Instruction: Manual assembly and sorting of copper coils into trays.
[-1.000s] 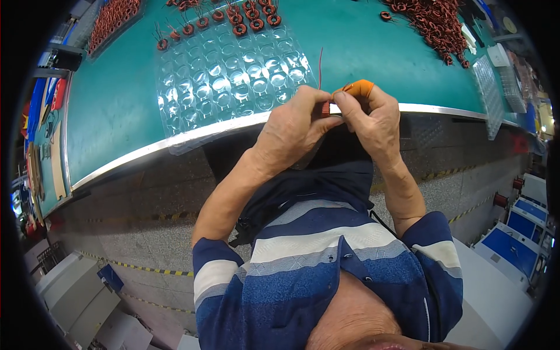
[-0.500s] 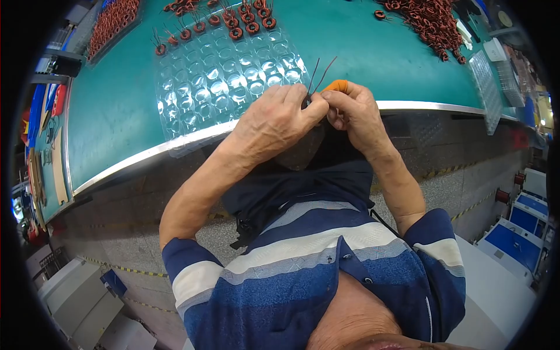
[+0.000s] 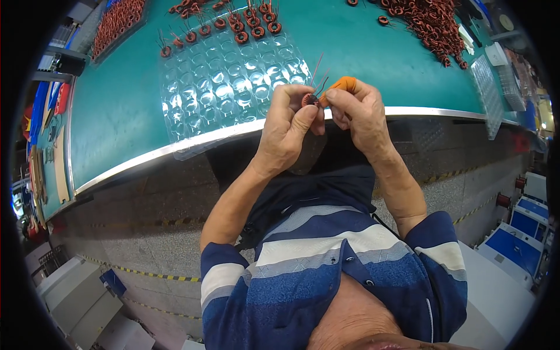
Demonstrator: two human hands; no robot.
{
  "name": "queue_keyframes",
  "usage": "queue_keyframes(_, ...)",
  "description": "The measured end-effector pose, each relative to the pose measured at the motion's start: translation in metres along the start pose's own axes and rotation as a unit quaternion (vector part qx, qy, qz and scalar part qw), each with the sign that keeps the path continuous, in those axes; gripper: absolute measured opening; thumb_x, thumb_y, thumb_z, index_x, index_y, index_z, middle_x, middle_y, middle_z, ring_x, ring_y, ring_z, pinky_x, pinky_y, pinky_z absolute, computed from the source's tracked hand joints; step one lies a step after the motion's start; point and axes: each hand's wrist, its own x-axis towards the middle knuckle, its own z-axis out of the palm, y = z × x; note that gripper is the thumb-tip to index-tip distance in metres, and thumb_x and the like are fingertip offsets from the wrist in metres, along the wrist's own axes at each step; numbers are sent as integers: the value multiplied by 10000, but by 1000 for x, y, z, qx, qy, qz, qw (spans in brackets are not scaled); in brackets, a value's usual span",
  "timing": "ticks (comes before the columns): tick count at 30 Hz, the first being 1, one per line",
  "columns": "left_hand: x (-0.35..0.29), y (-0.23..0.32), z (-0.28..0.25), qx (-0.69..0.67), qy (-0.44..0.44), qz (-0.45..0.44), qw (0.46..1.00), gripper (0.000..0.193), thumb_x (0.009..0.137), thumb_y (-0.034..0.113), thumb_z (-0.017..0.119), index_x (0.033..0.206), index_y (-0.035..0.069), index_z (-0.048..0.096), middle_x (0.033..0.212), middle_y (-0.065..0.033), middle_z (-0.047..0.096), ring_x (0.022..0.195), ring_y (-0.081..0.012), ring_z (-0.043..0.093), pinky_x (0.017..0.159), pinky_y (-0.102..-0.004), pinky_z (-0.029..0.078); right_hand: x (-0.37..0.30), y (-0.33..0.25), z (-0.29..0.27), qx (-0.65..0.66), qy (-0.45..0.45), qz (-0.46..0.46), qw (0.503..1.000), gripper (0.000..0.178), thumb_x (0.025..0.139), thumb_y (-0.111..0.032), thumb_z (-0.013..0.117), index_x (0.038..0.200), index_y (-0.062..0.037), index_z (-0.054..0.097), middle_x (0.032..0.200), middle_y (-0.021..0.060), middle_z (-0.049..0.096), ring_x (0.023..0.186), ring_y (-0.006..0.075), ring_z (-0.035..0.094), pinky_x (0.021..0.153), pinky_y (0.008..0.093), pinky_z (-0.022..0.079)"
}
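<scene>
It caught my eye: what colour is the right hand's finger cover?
The finger cover is orange, clearest in the head view.

left head fisheye | looked steeply down from head height | striped shirt (image 3: 315, 274) filled the near lower part | left hand (image 3: 283, 133) and right hand (image 3: 363, 116) sat close, above centre | green bench (image 3: 373, 52) lay beyond

red-brown coil (image 3: 310, 100), orange finger cover (image 3: 345, 84), green table (image 3: 119, 111), blue-white striped shirt (image 3: 315, 280).
</scene>
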Motion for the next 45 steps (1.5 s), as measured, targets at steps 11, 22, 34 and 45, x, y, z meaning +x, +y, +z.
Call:
queue_keyframes(11, -5, 13, 3, 267, 38, -6, 963, 235, 980, 116, 474, 1177, -11, 487, 692, -97, 562, 604, -185, 561, 577, -317, 454, 3, 14, 14, 16, -3, -126, 992, 351, 842, -160, 745, 1112, 22, 614, 803, -22, 572, 695, 58, 533, 671, 200, 479)
queue_keyframes(22, -7, -1, -2, 74, 38, -67, 994, 216, 987, 105, 455, 1153, -28, 497, 765, -68, 592, 672, -128, 575, 627, -264, 472, 6, 6, 13, -80, -9, -97, 992, 203, 890, -131, 673, 1034, 12, 657, 721, 2, 616, 552, 31, 479, 489, 169, 371)
queue_keyframes(34, 9, -11, -34, 634, 76, 146, 755, 369, 766, 98, 679, 1104, -1, 567, 1129, -168, 533, 1061, -338, 524, 896, -418, 433, 162, -55, 81, -329, -119, -203, 914, 296, 883, -255, 653, 1004, 15, 678, 722, 37, 666, 524, 70, 545, 476, 222, 436)
queue_keyframes(45, 5, -14, -37, 643, 66, 152, 748, 278, 790, 110, 660, 1041, 11, 590, 1034, -126, 563, 1085, -308, 522, 896, -409, 435, 256, -27, 108, -548, -197, -224, 781, 245, 833, -192, 665, 978, 5, 680, 755, 110, 696, 611, 141, 654, 552, 294, 500)
